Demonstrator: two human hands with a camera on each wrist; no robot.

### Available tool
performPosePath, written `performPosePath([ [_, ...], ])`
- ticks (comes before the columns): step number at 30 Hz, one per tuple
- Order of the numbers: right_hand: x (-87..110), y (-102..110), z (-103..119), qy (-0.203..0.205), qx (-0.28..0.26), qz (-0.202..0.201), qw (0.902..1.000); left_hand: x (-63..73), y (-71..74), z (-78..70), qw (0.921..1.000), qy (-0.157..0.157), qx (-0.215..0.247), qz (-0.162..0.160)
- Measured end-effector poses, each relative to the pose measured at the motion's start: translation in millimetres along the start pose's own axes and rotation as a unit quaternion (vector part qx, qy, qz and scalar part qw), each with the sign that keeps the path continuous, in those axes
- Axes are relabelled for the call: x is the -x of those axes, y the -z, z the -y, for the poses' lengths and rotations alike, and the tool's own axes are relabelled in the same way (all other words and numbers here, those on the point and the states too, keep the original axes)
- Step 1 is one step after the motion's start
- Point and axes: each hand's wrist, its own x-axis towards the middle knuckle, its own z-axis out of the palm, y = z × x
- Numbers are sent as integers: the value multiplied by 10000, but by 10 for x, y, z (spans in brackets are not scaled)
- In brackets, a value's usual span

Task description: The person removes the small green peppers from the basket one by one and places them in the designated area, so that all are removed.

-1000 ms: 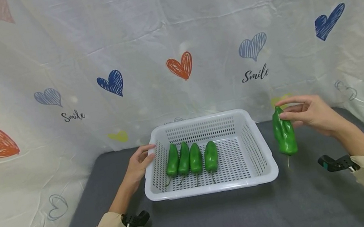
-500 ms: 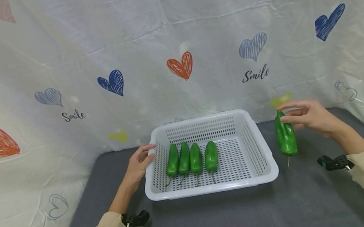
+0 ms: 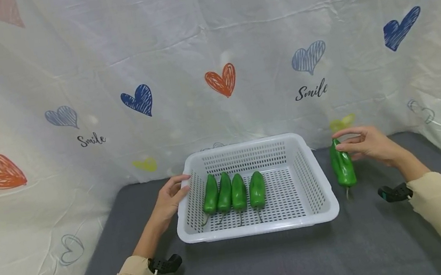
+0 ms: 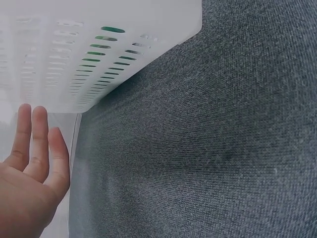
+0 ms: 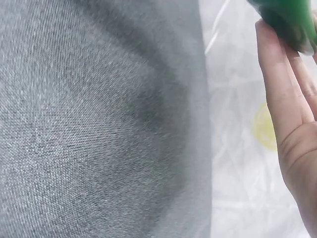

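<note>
Several green peppers (image 3: 239, 193) lie side by side in the left half of a white plastic basket (image 3: 259, 228), stems toward the near side. At the basket's left rim rests my left hand (image 3: 169, 197); the left wrist view shows its fingers (image 4: 38, 144) fairly straight beside the perforated outer wall. Right of the basket, my right hand (image 3: 371, 146) pinches another green pepper (image 3: 343, 168) by its upper end, between thumb and fingers. That pepper hangs upright with its stem down. Only part of it shows in the right wrist view, above the fingers (image 5: 277, 74).
A dark grey cloth (image 3: 267, 269) covers the table under the basket. Behind and at both sides hangs a white curtain (image 3: 184, 124) printed with hearts and "Smile". Each wrist wears a black strap device (image 3: 167, 264).
My right hand has lowered a little with the pepper, and its forearm has shifted left. The left hand stays at the basket rim, and the peppers inside lie as before.
</note>
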Motion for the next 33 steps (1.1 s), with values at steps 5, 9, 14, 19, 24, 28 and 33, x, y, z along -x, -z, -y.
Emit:
performPosePath([
  [5, -73, 10, -87, -130, -11, 112, 9999, -5, 4, 7, 10000, -6, -3, 5],
  [9, -143, 15, -177, -302, -87, 213, 9993, -9, 5, 7, 10000, -10, 4, 24],
  [14, -223, 8, -281, -520, -282, 306, 9978, -13, 5, 3, 10000, 12, 13, 41],
  [19, -293, -12, -355, -660, -310, 390, 9966, -11, 12, -4, 10000, 21, -32, 59],
  [24, -340, -43, -396, -714, -429, 497, 9953, -7, 16, -14, 10000, 5, -48, 39],
  [28, -372, -51, -448, -740, -457, 427, 9953, -11, 11, -24, 10000, 14, -54, 62],
  [33, -393, -71, -481, -514, -235, 319, 9979, -8, 12, -35, 9999, 40, -54, 84],
])
